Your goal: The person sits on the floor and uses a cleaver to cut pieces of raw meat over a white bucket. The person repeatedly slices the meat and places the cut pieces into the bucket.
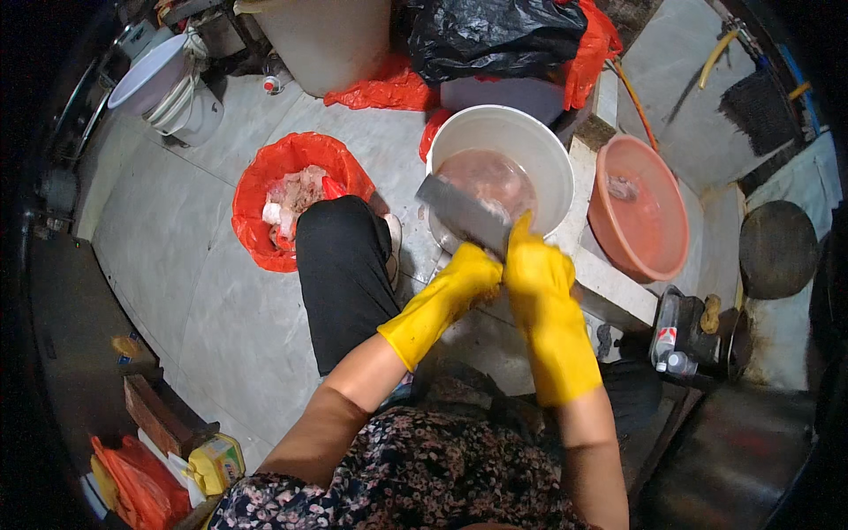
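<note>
Both my hands wear yellow rubber gloves. My right hand [538, 262] grips a broad-bladed cleaver [464, 213], whose blade points up and left across the near rim of a white bucket [555, 152]. Right beside it, my left hand [472, 273] is curled near the lower edge of the blade; what its fingers hold, if anything, is hidden. Pinkish cloudy water [487, 165] sits in the bucket, with a pale lump [493, 207] in it, partly covered by the blade.
A bin lined with a red plastic bag [248, 199] holds pale scraps [298, 189] beside my left knee [341, 265]. To the right, a pink basin [642, 232] rests by a low tiled ledge [613, 281]. Plastic bottles [666, 338] stand lower right. A black bag [497, 40] lies beyond the bucket.
</note>
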`<state>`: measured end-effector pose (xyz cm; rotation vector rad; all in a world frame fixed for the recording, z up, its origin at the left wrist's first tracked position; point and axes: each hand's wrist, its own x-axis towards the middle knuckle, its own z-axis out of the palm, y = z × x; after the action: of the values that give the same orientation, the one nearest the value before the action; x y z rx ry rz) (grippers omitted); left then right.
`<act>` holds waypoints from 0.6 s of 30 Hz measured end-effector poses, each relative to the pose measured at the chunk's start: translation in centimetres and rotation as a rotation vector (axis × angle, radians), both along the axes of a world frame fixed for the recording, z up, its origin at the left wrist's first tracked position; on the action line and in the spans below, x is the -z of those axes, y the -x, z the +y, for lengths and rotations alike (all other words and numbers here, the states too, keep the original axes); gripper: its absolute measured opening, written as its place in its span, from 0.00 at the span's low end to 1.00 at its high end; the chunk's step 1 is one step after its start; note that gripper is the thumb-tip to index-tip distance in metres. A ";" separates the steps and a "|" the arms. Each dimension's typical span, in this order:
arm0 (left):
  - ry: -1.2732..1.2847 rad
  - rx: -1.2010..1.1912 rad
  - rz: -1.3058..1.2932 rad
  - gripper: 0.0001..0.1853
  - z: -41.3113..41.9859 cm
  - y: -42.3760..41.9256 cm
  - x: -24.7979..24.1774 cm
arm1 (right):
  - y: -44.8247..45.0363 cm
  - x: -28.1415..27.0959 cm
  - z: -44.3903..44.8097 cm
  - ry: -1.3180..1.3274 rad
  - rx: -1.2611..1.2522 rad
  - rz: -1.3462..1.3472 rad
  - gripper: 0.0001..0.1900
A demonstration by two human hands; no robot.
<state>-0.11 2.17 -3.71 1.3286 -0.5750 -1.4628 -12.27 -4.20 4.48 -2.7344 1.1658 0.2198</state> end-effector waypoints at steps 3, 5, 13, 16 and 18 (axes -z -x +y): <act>0.042 0.020 -0.051 0.24 -0.2 -0.8 0.6 | -1.3 -0.5 -1.2 0.026 -0.012 -0.069 0.40; 0.079 0.045 -0.007 0.25 -0.1 -1.3 2.1 | -1.6 -1.3 0.1 0.001 0.033 0.037 0.38; 0.131 -0.005 -0.555 0.28 0.5 0.7 2.6 | -1.8 2.5 -2.6 0.002 0.100 0.076 0.38; 0.314 -0.037 -0.630 0.22 0.8 0.4 5.0 | -2.0 -0.7 -1.8 -0.050 0.135 0.137 0.39; 0.088 0.025 -0.210 0.21 0.4 0.1 3.4 | -0.4 -1.5 -0.1 -0.098 0.130 0.204 0.39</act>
<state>-0.25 2.54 -7.11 1.4187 -0.7854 -1.3115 -11.88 -4.34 6.00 -2.5876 1.3392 0.5349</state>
